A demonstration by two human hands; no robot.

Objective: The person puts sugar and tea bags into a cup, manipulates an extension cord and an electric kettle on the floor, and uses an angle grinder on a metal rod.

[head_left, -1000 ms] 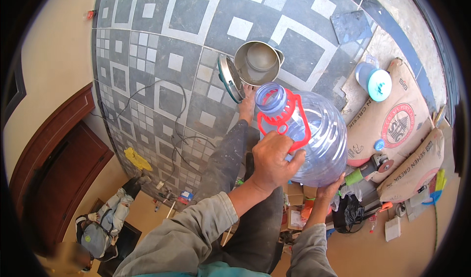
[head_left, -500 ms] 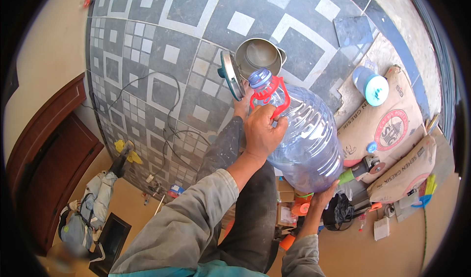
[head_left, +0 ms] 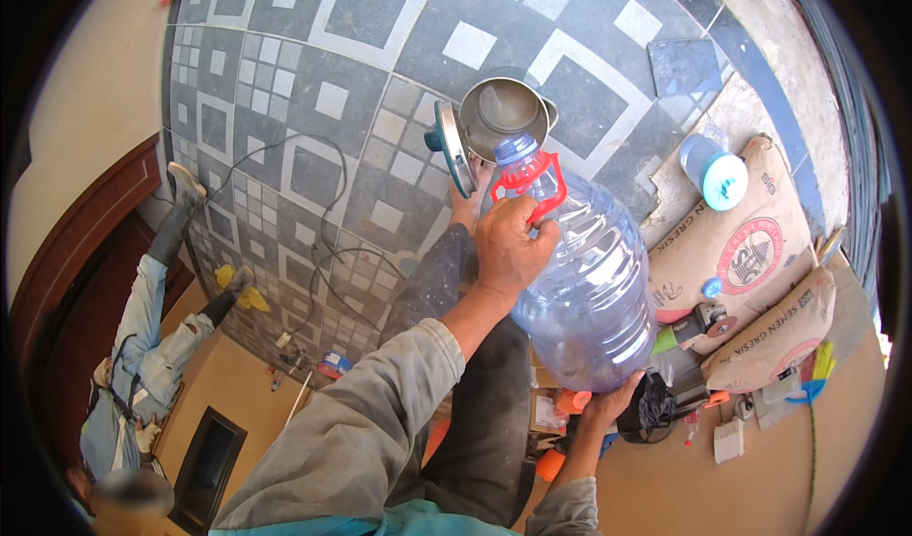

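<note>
A large clear-blue plastic water jug (head_left: 594, 280) lies tilted in front of me, its uncapped neck pointing away at the near rim of a metal kettle (head_left: 470, 109) on the floor. My left hand (head_left: 516, 246) is closed round the red carrying handle (head_left: 553, 194) at the jug's neck. Under the jug's base, my right hand (head_left: 611, 405) holds it from below, with its fingers partly hidden. The kettle's lid (head_left: 454, 149), with a dark teal knob, stands on edge left of the opening. I cannot tell whether water is flowing.
Patterned tiles (head_left: 366, 189) cover the floor, with a dark cable (head_left: 328, 208) across them. On the right are cement sacks (head_left: 731, 237), a clear container with a pale blue lid (head_left: 725, 182), an angle grinder (head_left: 703, 327) and a black bag (head_left: 648, 408). A co-worker (head_left: 142, 346) walks at the left.
The jug's base has swung slightly left and nearer to me, my right hand moving with it. At the left, the co-worker has brought one leg forward.
</note>
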